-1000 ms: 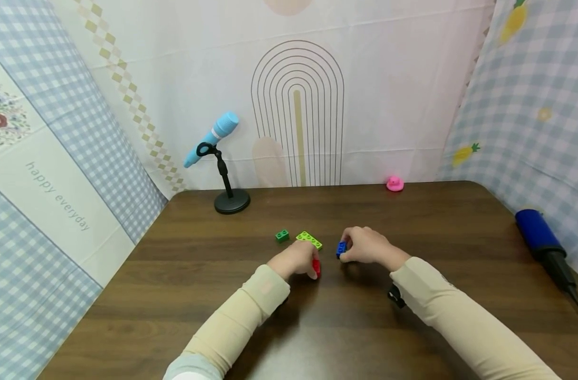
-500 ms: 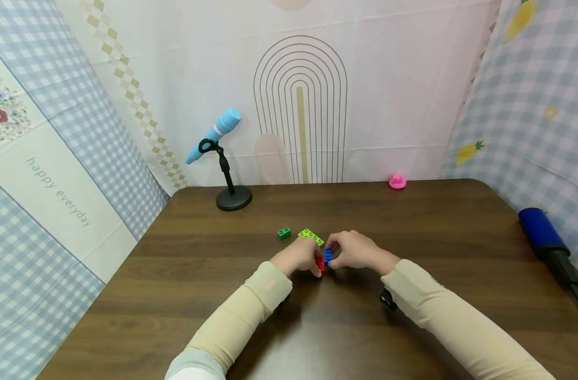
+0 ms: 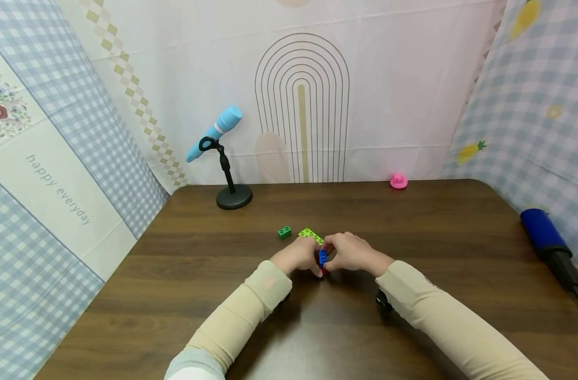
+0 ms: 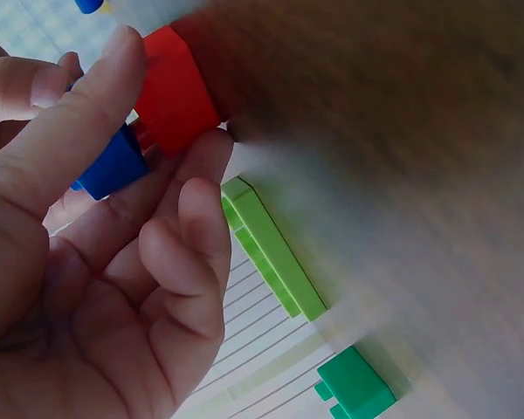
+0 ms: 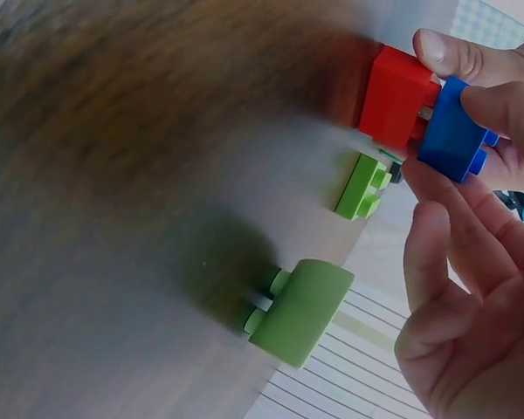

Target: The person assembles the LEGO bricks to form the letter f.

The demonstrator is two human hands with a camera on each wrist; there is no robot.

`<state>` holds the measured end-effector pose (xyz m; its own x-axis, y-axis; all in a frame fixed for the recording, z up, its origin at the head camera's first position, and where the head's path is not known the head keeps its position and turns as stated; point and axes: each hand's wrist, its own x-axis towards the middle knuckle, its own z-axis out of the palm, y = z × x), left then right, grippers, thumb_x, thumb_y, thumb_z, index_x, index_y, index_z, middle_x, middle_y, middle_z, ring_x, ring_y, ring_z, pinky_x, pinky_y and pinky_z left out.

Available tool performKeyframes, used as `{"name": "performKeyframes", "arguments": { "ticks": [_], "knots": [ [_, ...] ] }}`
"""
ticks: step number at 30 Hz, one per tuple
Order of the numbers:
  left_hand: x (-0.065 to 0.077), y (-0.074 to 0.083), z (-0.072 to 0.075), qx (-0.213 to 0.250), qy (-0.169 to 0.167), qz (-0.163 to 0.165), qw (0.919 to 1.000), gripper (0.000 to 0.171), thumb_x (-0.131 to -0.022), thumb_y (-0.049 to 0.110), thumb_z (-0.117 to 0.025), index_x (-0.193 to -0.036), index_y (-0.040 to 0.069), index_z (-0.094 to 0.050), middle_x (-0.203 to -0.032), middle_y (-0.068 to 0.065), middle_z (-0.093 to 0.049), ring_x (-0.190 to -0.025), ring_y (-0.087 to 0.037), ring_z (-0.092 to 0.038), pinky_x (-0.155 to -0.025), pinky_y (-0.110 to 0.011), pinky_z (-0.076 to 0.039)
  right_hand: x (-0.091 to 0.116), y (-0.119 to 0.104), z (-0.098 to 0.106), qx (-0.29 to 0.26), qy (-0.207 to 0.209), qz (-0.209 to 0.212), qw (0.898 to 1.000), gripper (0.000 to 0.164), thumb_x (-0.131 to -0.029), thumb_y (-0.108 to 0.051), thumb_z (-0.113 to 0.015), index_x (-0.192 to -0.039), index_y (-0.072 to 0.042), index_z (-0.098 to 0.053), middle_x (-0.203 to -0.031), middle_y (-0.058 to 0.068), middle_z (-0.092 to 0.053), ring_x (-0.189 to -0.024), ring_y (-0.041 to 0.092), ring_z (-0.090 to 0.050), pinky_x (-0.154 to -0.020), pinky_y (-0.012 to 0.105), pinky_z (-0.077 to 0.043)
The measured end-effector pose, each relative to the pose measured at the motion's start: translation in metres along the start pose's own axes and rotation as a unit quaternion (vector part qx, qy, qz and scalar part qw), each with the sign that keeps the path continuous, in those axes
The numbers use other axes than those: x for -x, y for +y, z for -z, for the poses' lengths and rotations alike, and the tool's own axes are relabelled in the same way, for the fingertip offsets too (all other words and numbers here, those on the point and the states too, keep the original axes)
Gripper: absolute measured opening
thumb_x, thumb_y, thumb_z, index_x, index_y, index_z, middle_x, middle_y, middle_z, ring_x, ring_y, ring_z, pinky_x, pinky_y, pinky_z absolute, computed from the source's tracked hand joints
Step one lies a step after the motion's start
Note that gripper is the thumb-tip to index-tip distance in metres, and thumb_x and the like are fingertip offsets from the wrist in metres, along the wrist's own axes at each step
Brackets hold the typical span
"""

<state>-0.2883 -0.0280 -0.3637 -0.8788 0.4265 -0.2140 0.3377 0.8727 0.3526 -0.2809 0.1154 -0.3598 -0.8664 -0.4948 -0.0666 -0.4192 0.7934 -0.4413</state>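
Okay, so you've got a brick in each hand: your left hand (image 3: 297,256) pinches the red brick (image 5: 393,96) between thumb and fingers, and your right hand (image 3: 352,252) has the blue brick (image 5: 450,131) the same way, both closed only as far as the brick lets them. Blue sits right above red, with red's studs facing its underside, and both wrist views show those studs peeking out of a gap, so I'd say they're lined up but not snapped flush. Gripping by the sides makes sense to me: it leaves the mating faces free, and the low left-hand hold probably gives you a steady base against the tabletop (image 3: 175,264), though I can't tell if red actually touches it. The long lime-green brick (image 3: 310,235) lies just past your left fingers, studs up, with the small dark green brick (image 3: 285,232) left of it, both near enough to be handy, I reckon. Your right wrist view also catches a curved green block (image 5: 304,312) whose studs seem to face the tabletop; I can't spot that one from the head cam. Toy microphone (image 3: 222,125), pink duck (image 3: 398,181) and blue pump (image 3: 550,248) are all well out of elbow range.
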Motion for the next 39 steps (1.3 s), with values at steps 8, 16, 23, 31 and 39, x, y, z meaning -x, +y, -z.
{"name": "performKeyframes", "arguments": {
  "ticks": [8,16,23,31,39],
  "knots": [
    [0.0017,0.0018,0.0018,-0.001,-0.001,-0.004,1.0000,0.030,-0.058,0.025,-0.081,-0.078,0.011,-0.063,-0.070,0.005,-0.055,-0.069,-0.011,-0.049,-0.066,-0.024,-0.041,-0.0012,-0.0008,0.0002,0.014,-0.001,-0.002,1.000,0.028,-0.065,-0.029,-0.074,-0.086,-0.016,-0.060,-0.080,-0.007,-0.059,-0.069,0.009,-0.052,-0.059,0.029,-0.042],
    [0.0042,-0.0024,0.0035,0.021,0.003,-0.030,0.9993,0.027,-0.059,0.023,-0.081,-0.076,0.011,-0.064,-0.066,0.006,-0.056,-0.065,-0.011,-0.049,-0.062,-0.023,-0.041,-0.0021,-0.0044,0.0007,0.036,0.001,0.010,0.999,0.029,-0.063,-0.032,-0.075,-0.082,-0.017,-0.059,-0.071,-0.008,-0.054,-0.062,0.011,-0.048,-0.051,0.028,-0.040],
    [0.0067,-0.0023,0.0089,-0.002,0.019,-0.058,0.9981,0.021,-0.061,0.025,-0.079,-0.069,0.012,-0.064,-0.058,0.008,-0.055,-0.063,-0.009,-0.049,-0.061,-0.022,-0.039,-0.0036,-0.0046,0.0015,0.028,-0.006,0.003,1.000,0.027,-0.062,-0.030,-0.077,-0.078,-0.018,-0.058,-0.067,-0.006,-0.051,-0.060,0.013,-0.046,-0.049,0.028,-0.038],
    [0.0054,-0.0053,0.0059,-0.013,0.045,-0.086,0.9952,0.023,-0.059,0.027,-0.080,-0.061,0.012,-0.063,-0.052,0.009,-0.053,-0.057,-0.009,-0.047,-0.057,-0.021,-0.038,-0.0071,-0.0038,0.0016,0.024,-0.013,0.011,1.000,0.025,-0.061,-0.026,-0.078,-0.075,-0.018,-0.059,-0.066,-0.008,-0.052,-0.060,0.012,-0.047,-0.052,0.028,-0.039],
    [0.0052,-0.0070,0.0036,-0.011,0.057,-0.092,0.9941,0.026,-0.056,0.027,-0.082,-0.056,0.013,-0.060,-0.048,0.008,-0.051,-0.055,-0.009,-0.046,-0.054,-0.021,-0.036,-0.0067,-0.0018,-0.0010,0.010,-0.010,0.008,1.000,0.023,-0.060,-0.024,-0.078,-0.073,-0.020,-0.059,-0.067,-0.010,-0.053,-0.060,0.011,-0.048,-0.053,0.028,-0.040]
  ]
}}
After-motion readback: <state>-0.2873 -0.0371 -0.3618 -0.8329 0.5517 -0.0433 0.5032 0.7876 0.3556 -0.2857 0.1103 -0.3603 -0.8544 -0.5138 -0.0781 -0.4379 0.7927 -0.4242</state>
